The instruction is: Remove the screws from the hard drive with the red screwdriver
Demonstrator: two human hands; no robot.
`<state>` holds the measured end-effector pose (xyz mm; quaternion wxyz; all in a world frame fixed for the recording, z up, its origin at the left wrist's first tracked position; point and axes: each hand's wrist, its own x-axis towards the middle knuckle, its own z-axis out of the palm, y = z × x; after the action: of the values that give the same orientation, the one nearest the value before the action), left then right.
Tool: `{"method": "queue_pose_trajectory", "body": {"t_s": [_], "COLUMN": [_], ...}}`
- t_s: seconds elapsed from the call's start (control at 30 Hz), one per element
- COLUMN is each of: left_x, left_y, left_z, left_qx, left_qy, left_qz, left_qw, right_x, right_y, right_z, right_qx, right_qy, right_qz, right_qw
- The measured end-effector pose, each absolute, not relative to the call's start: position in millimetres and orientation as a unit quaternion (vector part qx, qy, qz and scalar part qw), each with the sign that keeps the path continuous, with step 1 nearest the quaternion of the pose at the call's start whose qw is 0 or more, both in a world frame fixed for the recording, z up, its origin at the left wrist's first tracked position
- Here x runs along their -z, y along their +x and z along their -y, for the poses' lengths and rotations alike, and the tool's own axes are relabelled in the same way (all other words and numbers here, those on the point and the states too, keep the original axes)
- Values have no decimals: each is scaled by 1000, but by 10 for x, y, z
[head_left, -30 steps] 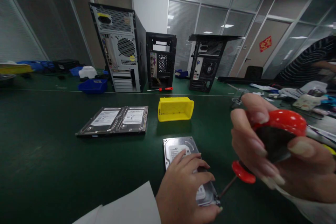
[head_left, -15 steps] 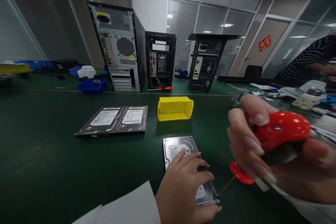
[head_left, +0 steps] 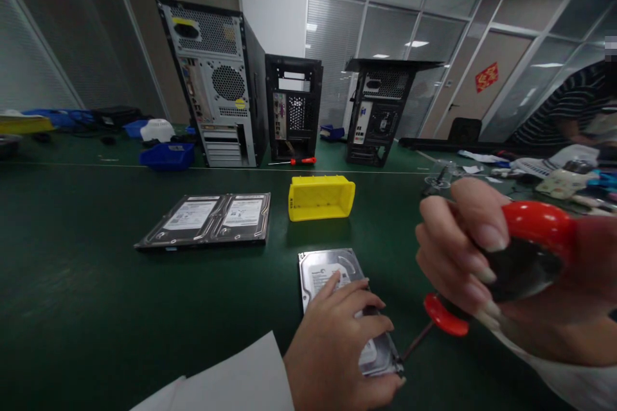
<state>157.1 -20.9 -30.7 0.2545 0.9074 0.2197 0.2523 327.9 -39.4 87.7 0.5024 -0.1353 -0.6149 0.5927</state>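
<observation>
A silver hard drive (head_left: 328, 261) lies label up on the green table, partly covered by my left hand (head_left: 337, 343). That hand grips and steadies it, with the thumb at the near end and the fingers curled over the top towards the right edge. In my right hand (head_left: 463, 257) is a screwdriver (head_left: 446, 316) with a thick red and black handle, the fingers wrapped round it. Its shaft slants down left, and the tip meets the drive's near right corner. My left hand hides much of the drive's middle, and the exact contact at the tip is too small to make out.
Two dark hard drives (head_left: 205, 221) lie side by side at left. Ahead sits a yellow bin (head_left: 321, 199), with a second red screwdriver (head_left: 301, 160) behind it. Several computer cases (head_left: 219, 83) line the back, near a blue bin (head_left: 167, 157). A person (head_left: 569, 106) is at far right.
My right hand has turned the screwdriver handle, showing more of its black part. The tip stays at the drive's corner. My left hand and the drive stay put.
</observation>
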Motion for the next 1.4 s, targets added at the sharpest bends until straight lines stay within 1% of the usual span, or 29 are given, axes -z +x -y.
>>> {"method": "queue_pose_trajectory", "body": {"t_s": [0.07, 0.2, 0.4, 0.67, 0.9, 1.1, 1.2, 1.4], "left_x": [295, 291, 302, 279, 375, 362, 364, 387], "left_y": [1572, 1565, 1563, 1549, 1568, 1583, 1596, 1596], "left_z": [212, 212, 200, 182, 192, 216, 229, 238], "left_qx": [-246, -237, -234, -228, -285, -285, -296, -317], "left_qy": [911, 917, 920, 922, 905, 898, 892, 883], "left_qz": [-219, -213, -207, -198, -197, -209, -216, -219], "left_qw": [247, 239, 239, 244, 246, 260, 264, 268], "right_x": [-864, -862, -891, -875, -869, -935, -921, -862], "right_y": [3298, 3286, 3200, 3224, 3218, 3256, 3240, 3229], "right_z": [383, 406, 417, 398, 401, 408, 388, 348], "right_qx": [-605, -616, -582, -578, -574, -588, -565, -518], "right_qy": [-126, -111, -158, -139, -146, -202, -218, -202], "right_qz": [603, 614, 617, 623, 620, 628, 632, 643], "right_qw": [504, 480, 506, 508, 515, 469, 484, 527]}}
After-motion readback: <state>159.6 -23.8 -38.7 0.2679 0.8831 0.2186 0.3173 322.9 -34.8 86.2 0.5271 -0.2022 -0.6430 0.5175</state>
